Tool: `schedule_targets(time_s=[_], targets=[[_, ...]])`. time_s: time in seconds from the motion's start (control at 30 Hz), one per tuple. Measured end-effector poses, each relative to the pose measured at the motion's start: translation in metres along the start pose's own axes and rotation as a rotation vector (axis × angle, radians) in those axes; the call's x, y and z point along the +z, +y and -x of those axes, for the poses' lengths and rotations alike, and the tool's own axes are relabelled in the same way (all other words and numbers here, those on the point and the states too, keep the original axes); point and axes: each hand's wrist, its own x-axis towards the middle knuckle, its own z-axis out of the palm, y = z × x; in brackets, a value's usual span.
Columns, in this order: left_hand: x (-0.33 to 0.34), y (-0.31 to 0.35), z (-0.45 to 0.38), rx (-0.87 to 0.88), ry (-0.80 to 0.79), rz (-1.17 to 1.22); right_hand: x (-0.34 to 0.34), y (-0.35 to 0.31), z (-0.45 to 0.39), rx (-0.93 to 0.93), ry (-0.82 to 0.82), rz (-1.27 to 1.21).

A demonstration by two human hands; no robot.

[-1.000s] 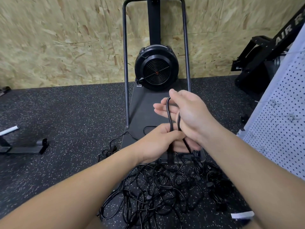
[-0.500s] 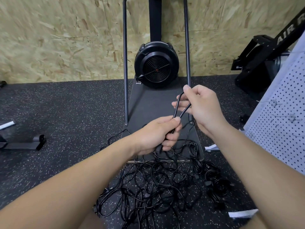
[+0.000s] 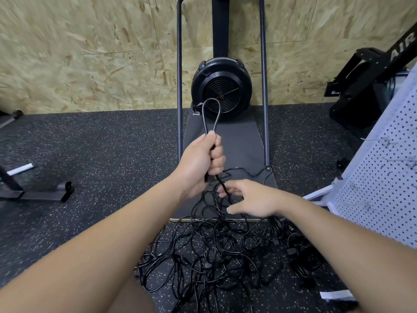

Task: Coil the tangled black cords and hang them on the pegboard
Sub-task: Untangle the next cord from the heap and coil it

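A pile of tangled black cords (image 3: 214,256) lies on the speckled floor in front of me. My left hand (image 3: 203,163) grips one black cord in its fist, and a narrow loop of that cord (image 3: 211,114) stands up above the knuckles. Below the fist the strand runs down into the pile. My right hand (image 3: 250,201) is lower and to the right, over the pile, with its fingers loosely spread. The strand passes between its thumb and fingertips. A white pegboard (image 3: 383,188) with a few wire hooks leans at the right edge.
A black fan-wheel machine (image 3: 221,89) stands on a dark platform (image 3: 239,141) between two upright tubes against the chipboard wall. Another black machine (image 3: 361,86) is at the far right. A black floor bar (image 3: 45,193) lies at the left. White strips (image 3: 20,169) lie on the floor.
My right hand let go of the loop's top and dropped down to the strand above the pile. My left hand rose, holding the folded cord alone, and the loop now stands taller.
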Motion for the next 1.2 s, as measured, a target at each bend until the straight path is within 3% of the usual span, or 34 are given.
schedule_targets(time_s=[0.17, 0.33, 0.43, 0.53, 0.63, 0.73, 0.83, 0.9, 1.03, 1.1, 1.2], targets=[[-0.021, 0.006, -0.004, 0.053, 0.079, -0.156, -0.01, 0.009, 0.004, 0.059, 0.071, 0.12], [-0.056, -0.011, -0.019, 0.083, 0.29, -0.678, -0.029, -0.012, 0.021, 0.015, 0.116, 0.044], [-0.051, -0.01, -0.016, 0.099, 0.288, -0.938, -0.035, -0.042, 0.033, -0.113, 0.167, -0.098], [-0.025, -0.006, -0.003, -0.004, 0.1, -0.894, -0.036, -0.061, 0.031, -0.204, 0.348, -0.268], [-0.003, -0.022, 0.004, -0.069, -0.14, -0.659, -0.035, -0.06, 0.023, -0.141, 0.496, -0.439], [0.005, -0.038, 0.008, -0.176, -0.259, -0.414, -0.038, -0.055, 0.026, -0.086, 0.557, -0.445], [0.0, -0.035, 0.009, -0.25, -0.385, -0.382, -0.048, -0.048, 0.036, -0.057, 0.604, -0.37], [-0.01, -0.032, 0.007, -0.271, -0.401, -0.422, -0.051, -0.041, 0.039, -0.022, 0.572, -0.171], [-0.022, -0.025, 0.005, -0.235, -0.292, -0.406, -0.043, -0.024, 0.038, 0.082, 0.297, -0.187], [-0.029, -0.023, 0.0, -0.194, -0.22, -0.412, -0.039, -0.014, 0.036, 0.131, 0.203, -0.045], [-0.04, -0.021, -0.005, -0.154, -0.153, -0.459, -0.04, -0.01, 0.037, 0.144, 0.196, -0.051]])
